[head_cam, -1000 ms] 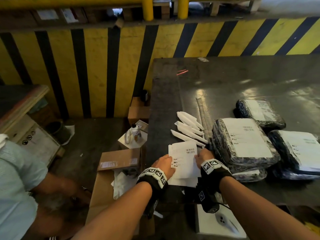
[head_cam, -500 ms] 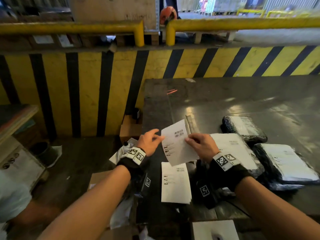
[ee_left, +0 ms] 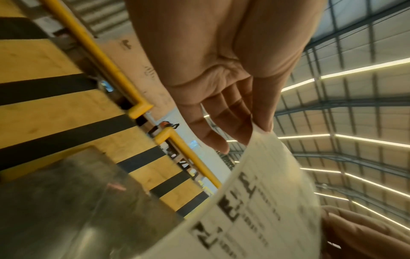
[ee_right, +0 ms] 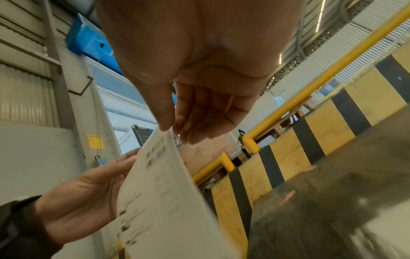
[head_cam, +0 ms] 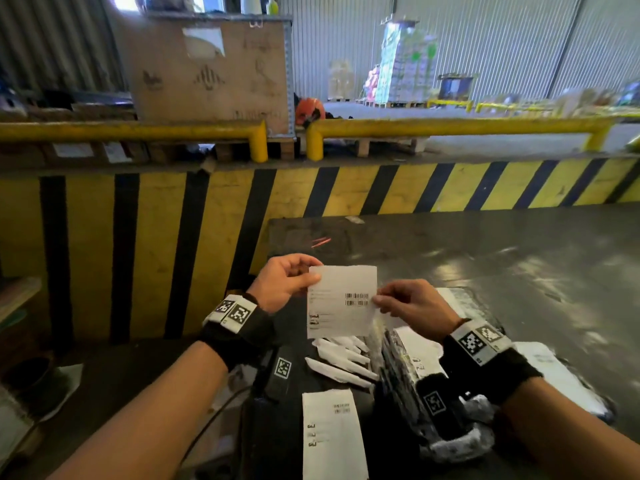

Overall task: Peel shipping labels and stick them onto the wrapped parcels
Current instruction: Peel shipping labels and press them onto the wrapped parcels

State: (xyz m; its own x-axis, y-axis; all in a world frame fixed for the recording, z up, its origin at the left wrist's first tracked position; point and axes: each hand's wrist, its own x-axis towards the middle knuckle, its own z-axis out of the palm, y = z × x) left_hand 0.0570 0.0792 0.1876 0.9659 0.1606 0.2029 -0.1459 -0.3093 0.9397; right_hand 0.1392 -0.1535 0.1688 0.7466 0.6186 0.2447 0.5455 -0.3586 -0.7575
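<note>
Two hands hold one label [head_cam: 341,301] upright in the air above the table [head_cam: 485,258]. Its left edge is pinched by the left hand [head_cam: 282,287], its right edge by the right hand [head_cam: 410,308], thumb against fingertips in each case. The peeling step appears to be in hand: the label is likely to be split from its backing at an edge, which calls for a fingernail pick, then a steady pull. A second label [head_cam: 330,434] lies flat below, beside loose backing strips [head_cam: 341,358]. Wrapped parcels [head_cam: 415,375] sit just right of these, largely hidden by the right forearm. Whether any backing is lifted cannot be told; the print is blurred.
</note>
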